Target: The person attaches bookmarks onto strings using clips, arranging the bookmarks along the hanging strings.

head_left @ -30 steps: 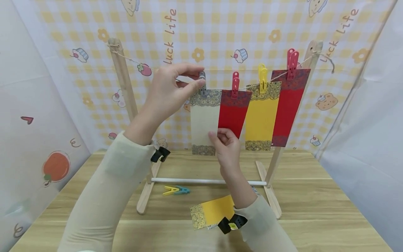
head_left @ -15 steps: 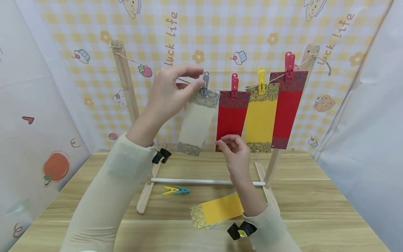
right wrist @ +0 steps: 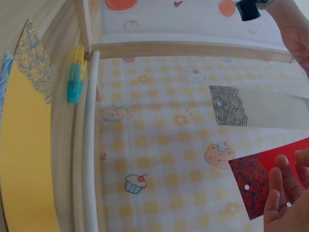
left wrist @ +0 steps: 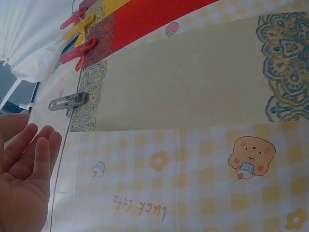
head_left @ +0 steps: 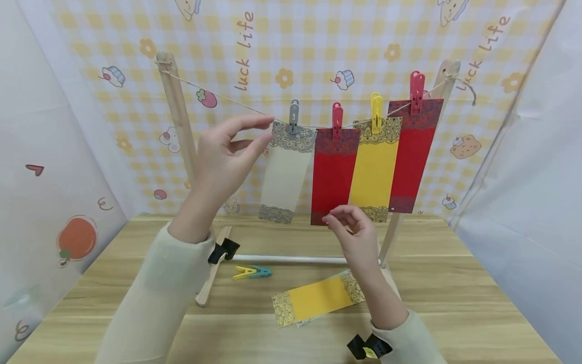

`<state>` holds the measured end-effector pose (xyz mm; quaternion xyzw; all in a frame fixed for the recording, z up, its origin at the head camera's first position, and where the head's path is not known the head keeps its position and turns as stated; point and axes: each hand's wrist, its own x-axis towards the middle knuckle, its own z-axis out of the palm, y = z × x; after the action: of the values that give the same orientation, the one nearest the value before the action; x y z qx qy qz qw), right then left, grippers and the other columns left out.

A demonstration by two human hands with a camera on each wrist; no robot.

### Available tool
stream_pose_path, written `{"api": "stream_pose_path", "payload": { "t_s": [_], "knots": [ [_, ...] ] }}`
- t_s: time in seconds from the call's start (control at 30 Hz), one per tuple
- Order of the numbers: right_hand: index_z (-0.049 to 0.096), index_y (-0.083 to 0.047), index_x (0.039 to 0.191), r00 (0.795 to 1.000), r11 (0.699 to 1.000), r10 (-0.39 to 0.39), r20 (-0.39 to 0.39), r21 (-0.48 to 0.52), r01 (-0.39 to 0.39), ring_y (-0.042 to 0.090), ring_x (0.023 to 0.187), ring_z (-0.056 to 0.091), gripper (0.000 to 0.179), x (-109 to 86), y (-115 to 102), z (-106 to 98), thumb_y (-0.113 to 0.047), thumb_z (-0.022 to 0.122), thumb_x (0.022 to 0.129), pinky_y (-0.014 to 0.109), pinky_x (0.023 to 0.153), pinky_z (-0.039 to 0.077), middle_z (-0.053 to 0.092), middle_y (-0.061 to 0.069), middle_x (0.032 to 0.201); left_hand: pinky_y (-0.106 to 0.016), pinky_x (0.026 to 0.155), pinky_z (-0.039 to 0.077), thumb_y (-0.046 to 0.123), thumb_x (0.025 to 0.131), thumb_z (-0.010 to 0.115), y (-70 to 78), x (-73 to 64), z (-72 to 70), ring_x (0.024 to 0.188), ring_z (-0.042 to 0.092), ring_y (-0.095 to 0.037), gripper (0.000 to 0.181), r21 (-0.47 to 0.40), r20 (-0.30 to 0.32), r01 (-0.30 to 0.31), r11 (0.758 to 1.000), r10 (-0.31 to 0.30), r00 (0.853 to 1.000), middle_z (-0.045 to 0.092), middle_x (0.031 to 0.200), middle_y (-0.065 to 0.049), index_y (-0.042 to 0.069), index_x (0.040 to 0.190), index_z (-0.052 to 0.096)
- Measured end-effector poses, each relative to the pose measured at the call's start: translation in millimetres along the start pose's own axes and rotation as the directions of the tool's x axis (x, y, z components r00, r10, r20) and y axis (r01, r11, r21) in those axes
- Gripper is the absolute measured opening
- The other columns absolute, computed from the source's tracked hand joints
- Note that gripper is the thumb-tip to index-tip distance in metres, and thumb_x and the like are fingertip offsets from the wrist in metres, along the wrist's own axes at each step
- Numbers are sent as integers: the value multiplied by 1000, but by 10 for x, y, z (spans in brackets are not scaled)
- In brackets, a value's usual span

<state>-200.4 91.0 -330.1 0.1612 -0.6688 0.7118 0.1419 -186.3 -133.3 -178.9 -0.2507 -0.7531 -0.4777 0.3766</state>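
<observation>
A cream card (head_left: pixel 284 174) with patterned ends hangs from the string (head_left: pixel 227 97) under a grey clothespin (head_left: pixel 294 116). Just left of that clothespin is my left hand (head_left: pixel 227 156), fingers loosely bent and holding nothing. To the right hang a red card (head_left: pixel 334 174) under a red clothespin (head_left: pixel 337 121), a yellow card (head_left: pixel 375 167) under a yellow clothespin (head_left: pixel 376 112), and another red card (head_left: pixel 415 156) under a red clothespin (head_left: pixel 417 93). My right hand (head_left: pixel 356 237) is in front of the lower ends of the middle cards, with nothing between its fingers.
The string runs between two wooden posts (head_left: pixel 177 111) joined low down by a white rod (head_left: pixel 291 259). On the wooden table (head_left: pixel 218 333) lie a yellow-and-teal clothespin (head_left: pixel 252 272) and a yellow card (head_left: pixel 318 302) over another patterned card. A checked cloth (head_left: pixel 313 30) hangs behind.
My left hand has let go of the grey clothespin and drawn left. My right hand has released the cream card and moved right and down; the card's lower end has swung left.
</observation>
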Motion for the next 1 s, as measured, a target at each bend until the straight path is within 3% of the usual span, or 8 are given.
{"api": "stream_pose_path", "payload": {
  "t_s": [0.2, 0.37, 0.5, 0.7, 0.9, 1.0],
  "knots": [
    [63, 4, 104, 999, 997, 44, 19, -64, -42, 7, 80, 65, 17, -49, 34, -136, -3, 70, 91, 19, 74, 57, 72, -9, 85, -23, 84, 60, -4, 89, 70, -51, -191, -49, 105, 68, -7, 23, -35, 4, -30, 999, 30, 1000, 73, 116, -15, -5, 112, 71],
    [65, 2, 105, 995, 988, 79, 56, -139, -71, 5, 79, 65, 17, -72, 110, -231, -7, 70, 92, 18, 71, 55, 71, -10, 85, -24, 86, 59, -7, 88, 69, -84, -396, -89, 111, 67, -12, 25, -42, 7, -13, 999, 13, 1000, 72, 119, -15, -6, 114, 69],
    [65, 1, 105, 991, 982, 84, 107, -175, -64, 6, 81, 64, 16, -75, 155, -272, -6, 70, 92, 19, 70, 55, 69, -10, 86, -22, 87, 59, -6, 89, 69, -175, -586, -118, 114, 65, -11, 26, -31, -6, 49, 998, -49, 999, 71, 120, -16, -5, 114, 69],
    [66, -4, 105, 978, 962, 96, 185, -268, -44, 12, 83, 64, 14, -69, 198, -342, -10, 70, 93, 23, 67, 54, 68, 6, 95, -21, 87, 58, -5, 90, 68, -337, -815, -106, 112, 65, -5, 24, -81, -44, 158, 984, -162, 986, 70, 119, -17, -5, 114, 69],
    [67, -5, 105, 953, 936, 101, 286, -351, 6, 14, 85, 65, 14, -59, 303, -352, -13, 69, 93, 26, 72, 55, 69, 12, 100, -18, 86, 57, -3, 90, 69, -493, -1005, -116, 107, 66, -4, 22, -87, -107, 241, 967, -250, 962, 73, 107, 9, -5, 112, 70],
    [66, -4, 106, 925, 930, 143, 352, -366, -4, 18, 88, 63, 15, -67, 360, -347, -11, 69, 93, 26, 71, 55, 69, 13, 102, -15, 83, 57, 0, 90, 70, -564, -1117, -132, 104, 66, 0, 21, -38, -114, 289, 957, -292, 950, 73, 105, 9, -5, 110, 70]
  ]
}}
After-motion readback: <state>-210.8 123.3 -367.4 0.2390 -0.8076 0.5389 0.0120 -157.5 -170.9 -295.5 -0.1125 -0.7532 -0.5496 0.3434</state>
